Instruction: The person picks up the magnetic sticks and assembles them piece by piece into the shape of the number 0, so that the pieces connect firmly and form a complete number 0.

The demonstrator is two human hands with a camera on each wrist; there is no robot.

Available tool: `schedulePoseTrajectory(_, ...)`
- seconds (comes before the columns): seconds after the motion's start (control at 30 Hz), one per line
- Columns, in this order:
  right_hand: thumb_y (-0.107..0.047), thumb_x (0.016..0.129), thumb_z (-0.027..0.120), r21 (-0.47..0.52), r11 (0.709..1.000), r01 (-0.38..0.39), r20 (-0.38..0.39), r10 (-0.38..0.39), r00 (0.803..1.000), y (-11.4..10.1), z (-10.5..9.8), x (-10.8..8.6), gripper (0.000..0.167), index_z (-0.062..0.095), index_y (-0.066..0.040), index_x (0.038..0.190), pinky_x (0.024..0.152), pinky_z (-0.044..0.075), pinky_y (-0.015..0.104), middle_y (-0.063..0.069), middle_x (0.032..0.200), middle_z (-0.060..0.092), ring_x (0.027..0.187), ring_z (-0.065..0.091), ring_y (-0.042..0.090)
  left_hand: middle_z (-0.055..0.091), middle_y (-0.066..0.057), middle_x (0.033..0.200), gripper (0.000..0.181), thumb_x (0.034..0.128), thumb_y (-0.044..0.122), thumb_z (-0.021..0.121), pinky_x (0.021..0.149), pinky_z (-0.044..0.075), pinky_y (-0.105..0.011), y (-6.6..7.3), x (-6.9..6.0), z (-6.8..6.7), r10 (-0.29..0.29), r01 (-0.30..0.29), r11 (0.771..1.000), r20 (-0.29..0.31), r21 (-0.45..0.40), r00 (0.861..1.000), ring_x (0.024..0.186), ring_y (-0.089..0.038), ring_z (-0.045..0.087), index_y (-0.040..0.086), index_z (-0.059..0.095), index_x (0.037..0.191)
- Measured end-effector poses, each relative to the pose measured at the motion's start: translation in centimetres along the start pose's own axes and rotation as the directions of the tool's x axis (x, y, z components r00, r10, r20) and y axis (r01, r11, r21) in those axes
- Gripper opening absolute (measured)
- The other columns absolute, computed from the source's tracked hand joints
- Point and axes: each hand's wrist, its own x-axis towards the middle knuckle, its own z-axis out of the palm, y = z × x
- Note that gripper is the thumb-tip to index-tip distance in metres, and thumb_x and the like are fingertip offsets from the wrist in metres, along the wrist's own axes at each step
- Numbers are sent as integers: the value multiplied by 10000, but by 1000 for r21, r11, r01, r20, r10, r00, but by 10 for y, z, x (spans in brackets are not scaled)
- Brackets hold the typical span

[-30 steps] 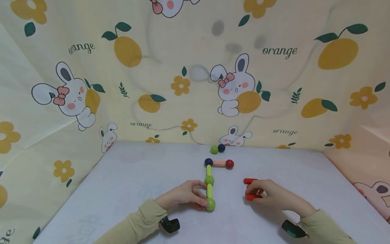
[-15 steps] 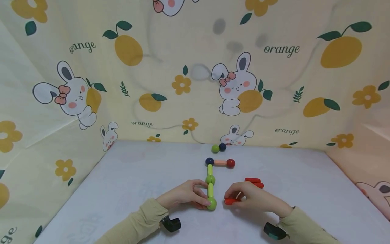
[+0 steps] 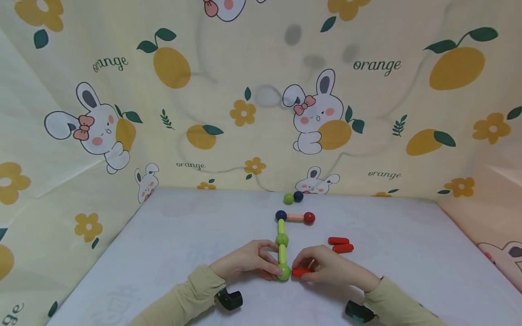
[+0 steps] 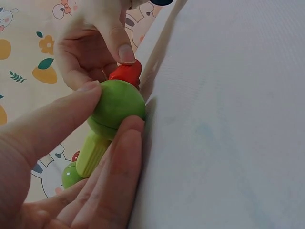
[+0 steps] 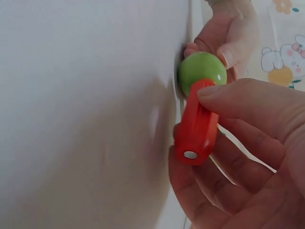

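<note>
My left hand (image 3: 250, 261) pinches the green ball (image 3: 284, 272) at the near end of a chain of magnetic rods and balls. From that ball a yellow-green rod (image 3: 282, 254) runs to a second green ball (image 3: 282, 239), then another rod reaches a dark blue ball (image 3: 281, 215). A pink rod (image 3: 295, 218) joins the blue ball to a red ball (image 3: 309, 218). My right hand (image 3: 332, 268) pinches a red magnetic rod (image 5: 196, 126) between thumb and fingers. The rod's far end lies at the near green ball; whether they touch I cannot tell. A metal disc shows in its other end.
Two loose red rods (image 3: 343, 248) lie beyond my right hand on the white table (image 3: 195, 217). A loose green ball (image 3: 288, 198) and a dark blue ball (image 3: 298, 196) sit at the back edge. Patterned cloth (image 3: 228, 59) hangs behind and at the sides.
My right hand has moved left from beside the loose red rods, carrying one red rod to the near green ball. My left hand keeps its pinch on that ball.
</note>
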Motion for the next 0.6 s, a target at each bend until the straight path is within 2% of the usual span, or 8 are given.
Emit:
schedulePoseTrajectory(0.2,-153,841,752,48,999,5,-13,-4,1000,0,4,1,224,686,-168,1054,734,548,261,-42,944,671,827,602,120,711,-141,913,489,801,55,773,677,585,-339,1,0,3,-7,8,1000,-20,12,1000,784,-249,697,50,528,1224)
schedulePoseTrajectory(0.43,-130,854,735,119,993,-24,-16,27,1000,-1,6,1,226,688,-160,1073,754,550,262,-13,971,676,870,607,157,709,-121,874,576,775,130,811,646,582,-329,3,-2,8,-6,10,998,-73,61,997,713,-230,685,50,507,1257)
schedulePoseTrajectory(0.6,-138,857,734,126,992,-19,-21,22,1000,2,8,2,235,689,-155,1086,775,543,250,-15,989,678,885,608,149,707,-131,859,588,772,122,812,620,583,-330,2,-2,7,13,-8,998,-71,69,997,669,-222,678,43,494,1259)
